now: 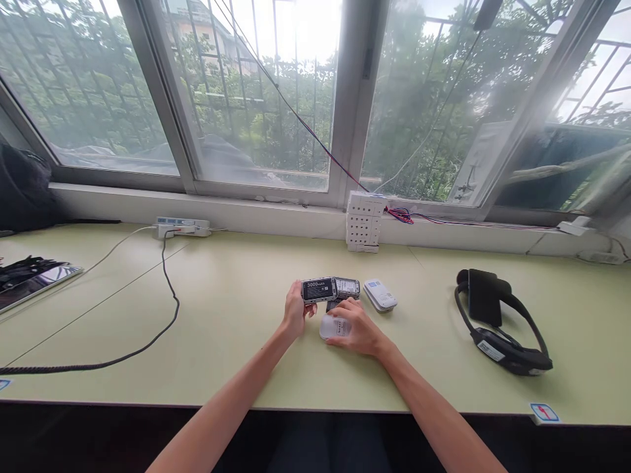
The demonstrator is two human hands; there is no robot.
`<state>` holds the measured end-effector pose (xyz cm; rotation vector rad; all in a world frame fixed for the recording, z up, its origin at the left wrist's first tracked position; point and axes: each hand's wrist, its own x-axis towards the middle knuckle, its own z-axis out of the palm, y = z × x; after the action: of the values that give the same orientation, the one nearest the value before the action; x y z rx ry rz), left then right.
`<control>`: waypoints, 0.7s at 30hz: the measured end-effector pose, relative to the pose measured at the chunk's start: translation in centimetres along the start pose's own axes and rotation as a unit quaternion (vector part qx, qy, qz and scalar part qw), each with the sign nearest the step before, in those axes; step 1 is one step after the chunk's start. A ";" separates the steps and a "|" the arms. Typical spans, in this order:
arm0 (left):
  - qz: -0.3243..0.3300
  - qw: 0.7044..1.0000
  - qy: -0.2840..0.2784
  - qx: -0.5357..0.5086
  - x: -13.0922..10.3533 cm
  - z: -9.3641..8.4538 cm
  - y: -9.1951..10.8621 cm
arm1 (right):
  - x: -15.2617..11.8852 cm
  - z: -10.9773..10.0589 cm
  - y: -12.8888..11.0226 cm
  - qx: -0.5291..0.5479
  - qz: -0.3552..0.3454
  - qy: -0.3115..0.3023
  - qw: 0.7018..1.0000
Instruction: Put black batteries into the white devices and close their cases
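L hand (294, 307) has a grip on the near-left end of an open gadget (309, 299), basically a shallow plastic tray w/ rounded corners. Sitting in it is a flat black battery (320, 288), rectangular, matte-looking, "3000mAh" printed in white. R hand (362, 327) is pinching a white cover (331, 328), thumb on the near edge & fingers on the far one. Cover's smooth plastic, rounded at the corners, small block of dark print on it. It's just this side of the open gadget, over the table (236, 315).

Right beside the battery, on its R, there's a 2nd open gadget (348, 286) w/ a pale printed label inside a dark frame. Smth dark w/ print pokes out under that one, prob another battery, but the fingers block it so can't say for sure.

A bit further R: a little stack of white gadgets (380, 295), closed up, glossy, soft corners, print on top. Well apart on the R is a black headset (510, 351), curved hard band w/ a flat dark slab. Table's pale green & smooth. White power strip (197, 227) at the back w/ cords plugged in.
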<state>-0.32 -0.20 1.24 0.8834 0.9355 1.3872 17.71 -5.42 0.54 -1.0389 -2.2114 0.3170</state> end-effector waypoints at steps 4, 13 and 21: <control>-0.002 1.000 -0.001 -0.002 0.0 0.0 0.0 | 0.1 -0.1 0.0 0.004 -0.006 0.004 1.000; -0.007 1.000 -0.004 0.002 -0.1 0.1 0.1 | 0.1 0.0 0.2 0.028 -0.008 0.018 0.999; -0.010 1.000 -0.009 0.004 -0.2 0.1 0.0 | 0.0 0.1 0.4 0.039 -0.018 0.032 0.999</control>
<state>-0.24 -0.44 1.32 0.8886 0.9335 1.3567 17.84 -5.16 0.30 -0.9538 -2.1412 0.3479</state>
